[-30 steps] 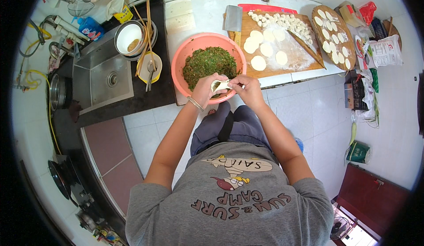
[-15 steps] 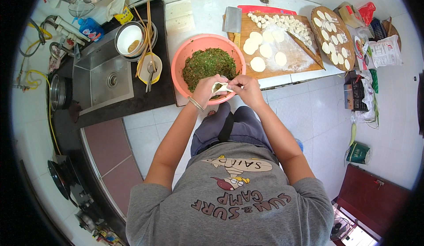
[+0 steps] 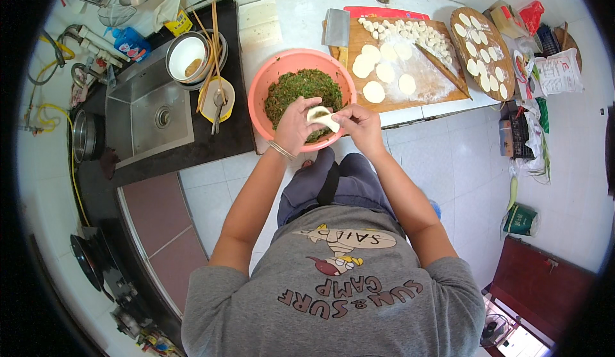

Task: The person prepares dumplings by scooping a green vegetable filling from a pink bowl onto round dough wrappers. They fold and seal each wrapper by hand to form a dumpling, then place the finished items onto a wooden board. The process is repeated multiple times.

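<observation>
Over the near side of a pink bowl [image 3: 257, 94] I hold a white dumpling wrapper [image 3: 325, 119] with some green filling in its hollow. My left hand [image 3: 296, 123] cups it from the left, fingers curled around its side. At its right end my right hand [image 3: 360, 126] pinches the edge between thumb and fingers. Chopped green filling [image 3: 304, 91] fills much of the bowl below. Right of the bowl, several round flat wrappers [image 3: 373, 92] lie on a floured wooden board [image 3: 426, 103].
Small dough pieces [image 3: 419, 32] and a rolling pin [image 3: 442, 72] share the board. A cleaver [image 3: 337, 29] lies beside it. Farther right, a round board [image 3: 464, 43] carries several dumplings or wrappers. Left are a sink [image 3: 154, 110], stacked bowls [image 3: 187, 55], chopsticks [image 3: 215, 33] and a yellow bowl [image 3: 208, 108] with spoons.
My left fingers have opened out a little around the wrapper, and its hollow now faces up more plainly. My right hand has shifted slightly right, still pinching its edge.
</observation>
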Action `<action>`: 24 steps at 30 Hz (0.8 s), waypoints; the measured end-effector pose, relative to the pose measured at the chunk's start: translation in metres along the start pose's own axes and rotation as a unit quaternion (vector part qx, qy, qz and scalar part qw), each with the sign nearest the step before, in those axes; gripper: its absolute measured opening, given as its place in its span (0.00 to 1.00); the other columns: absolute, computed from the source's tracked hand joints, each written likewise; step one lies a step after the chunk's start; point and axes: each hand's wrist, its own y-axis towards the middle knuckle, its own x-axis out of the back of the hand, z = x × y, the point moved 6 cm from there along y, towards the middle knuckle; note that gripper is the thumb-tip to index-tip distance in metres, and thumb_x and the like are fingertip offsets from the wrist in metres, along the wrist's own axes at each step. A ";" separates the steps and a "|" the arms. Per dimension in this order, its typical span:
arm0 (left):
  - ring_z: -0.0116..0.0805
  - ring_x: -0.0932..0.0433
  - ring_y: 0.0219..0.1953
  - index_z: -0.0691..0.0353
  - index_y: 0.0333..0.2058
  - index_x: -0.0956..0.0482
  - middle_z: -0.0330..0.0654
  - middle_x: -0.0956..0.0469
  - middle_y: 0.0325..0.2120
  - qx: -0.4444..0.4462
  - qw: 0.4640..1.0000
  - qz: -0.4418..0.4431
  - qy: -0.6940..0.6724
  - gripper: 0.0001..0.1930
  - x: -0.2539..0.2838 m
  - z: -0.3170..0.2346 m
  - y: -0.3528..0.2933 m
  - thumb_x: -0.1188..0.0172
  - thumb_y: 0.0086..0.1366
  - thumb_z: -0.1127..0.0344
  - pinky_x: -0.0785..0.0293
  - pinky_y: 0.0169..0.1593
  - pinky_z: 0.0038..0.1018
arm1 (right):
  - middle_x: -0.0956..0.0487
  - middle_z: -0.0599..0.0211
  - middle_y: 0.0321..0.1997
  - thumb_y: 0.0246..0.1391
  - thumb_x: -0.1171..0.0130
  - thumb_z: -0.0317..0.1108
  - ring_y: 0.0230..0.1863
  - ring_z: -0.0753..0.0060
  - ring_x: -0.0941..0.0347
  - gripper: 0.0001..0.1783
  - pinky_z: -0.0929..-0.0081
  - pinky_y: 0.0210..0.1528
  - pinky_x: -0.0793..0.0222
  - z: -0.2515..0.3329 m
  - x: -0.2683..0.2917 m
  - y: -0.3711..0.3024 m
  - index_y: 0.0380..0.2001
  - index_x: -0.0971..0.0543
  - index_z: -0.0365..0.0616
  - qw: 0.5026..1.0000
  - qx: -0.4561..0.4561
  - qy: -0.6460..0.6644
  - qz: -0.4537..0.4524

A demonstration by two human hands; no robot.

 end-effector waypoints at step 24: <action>0.36 0.30 0.51 0.66 0.51 0.37 0.48 0.32 0.48 -0.063 0.996 0.019 -0.064 0.23 -0.031 0.029 0.020 0.59 0.68 0.51 0.35 0.57 0.32 | 0.23 0.60 0.27 0.42 0.37 0.26 0.28 0.59 0.25 0.05 0.69 0.31 0.30 0.040 0.016 0.014 0.24 0.23 0.38 0.955 0.180 -0.233 0.030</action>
